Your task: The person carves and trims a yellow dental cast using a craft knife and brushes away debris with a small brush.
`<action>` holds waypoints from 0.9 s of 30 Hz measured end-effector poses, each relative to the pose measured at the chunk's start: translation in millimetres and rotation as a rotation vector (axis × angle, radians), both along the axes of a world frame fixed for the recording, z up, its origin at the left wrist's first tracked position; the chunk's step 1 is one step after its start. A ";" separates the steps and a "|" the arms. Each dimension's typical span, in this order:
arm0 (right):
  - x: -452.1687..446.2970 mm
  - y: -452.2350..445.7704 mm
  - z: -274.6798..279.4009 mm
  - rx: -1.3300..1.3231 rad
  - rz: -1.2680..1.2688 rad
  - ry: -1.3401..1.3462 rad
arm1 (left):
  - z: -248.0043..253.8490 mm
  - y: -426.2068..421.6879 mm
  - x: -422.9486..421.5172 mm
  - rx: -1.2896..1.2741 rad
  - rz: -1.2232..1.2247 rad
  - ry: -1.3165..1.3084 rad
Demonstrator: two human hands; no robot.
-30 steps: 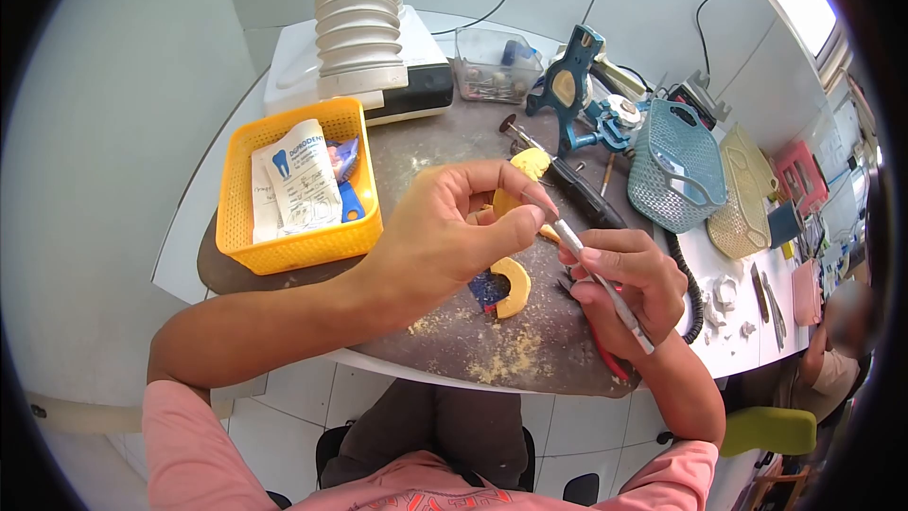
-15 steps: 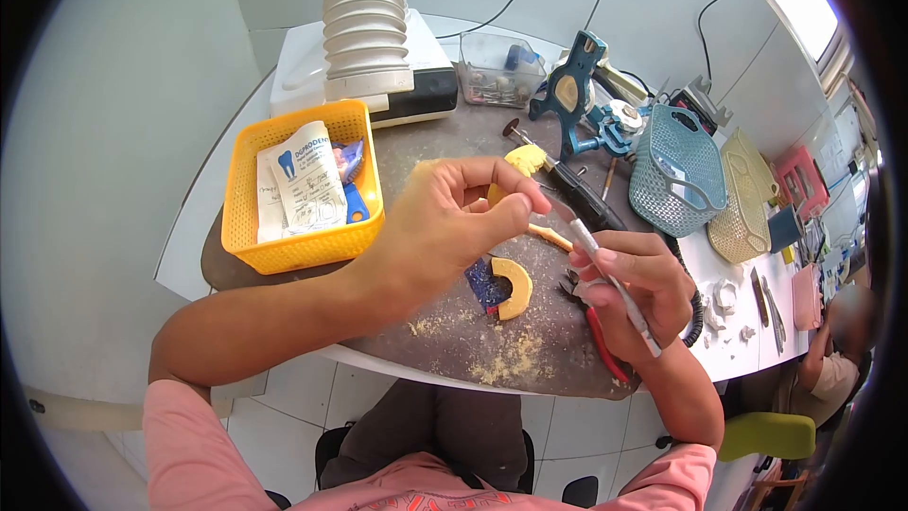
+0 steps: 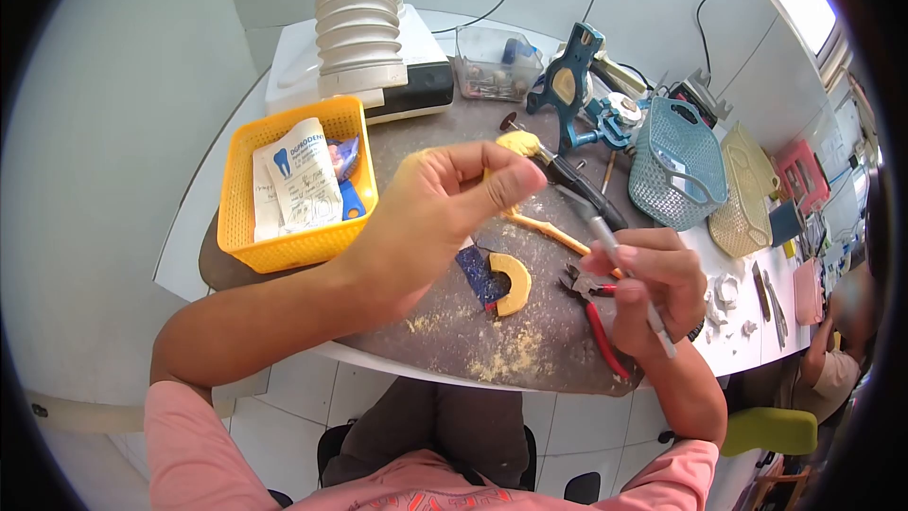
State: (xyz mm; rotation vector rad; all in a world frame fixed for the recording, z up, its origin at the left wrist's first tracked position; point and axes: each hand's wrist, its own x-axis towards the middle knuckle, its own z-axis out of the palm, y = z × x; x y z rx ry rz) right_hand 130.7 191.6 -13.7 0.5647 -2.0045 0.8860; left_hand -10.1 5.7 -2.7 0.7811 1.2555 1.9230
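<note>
Yellow between the fingertips: pinching with the left hand [image 3: 443, 213], thumb pressed toward index finger, on a small piece [image 3: 488, 173] mostly hidden by them, above the bench [image 3: 430, 132]. Showing less of that piece than a second earlier.

Gripping the knife [image 3: 619, 265] in the right hand [image 3: 662, 284], thumb and fingers closed around its handle, blade pointing up toward the left fingertips. Drawn back to the right since the earlier frames — from right at the thumb to just beside it; cannot tell whether still touching.

Now uncovering more of the stick [image 3: 553, 232], slanting on the bench between both hands, and more of the pliers [image 3: 602, 336], lying below the right hand with red handles toward the bench edge.

Unchanged on the bench: the curved block [image 3: 515, 286], resting against the blue sheet [image 3: 476, 276], with crumbs [image 3: 511, 355] scattered below. Near the left fingertips, beside the black handpiece [image 3: 588, 191], seeing the lump [image 3: 518, 142] — yellow too. Farther left, holding papers [image 3: 307, 180]: the basket [image 3: 274, 251].
</note>
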 end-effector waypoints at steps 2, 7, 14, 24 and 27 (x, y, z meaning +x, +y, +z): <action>-2.5 -0.6 3.7 -0.062 0.029 0.105 | -1.2 0.9 -2.3 0.047 0.014 0.011; 3.2 10.8 7.3 -0.072 -0.031 -0.071 | -0.5 1.7 2.8 0.005 -0.053 0.008; -17.3 -0.6 10.0 -0.010 -0.193 -0.352 | -3.1 1.3 8.7 0.027 -0.294 -0.014; -16.5 -0.4 11.5 -0.080 -0.204 -0.511 | 0.6 1.1 5.6 0.010 -0.335 0.045; -18.4 5.5 6.3 -0.120 -0.221 -0.415 | 4.7 -0.8 5.5 0.028 -0.236 0.053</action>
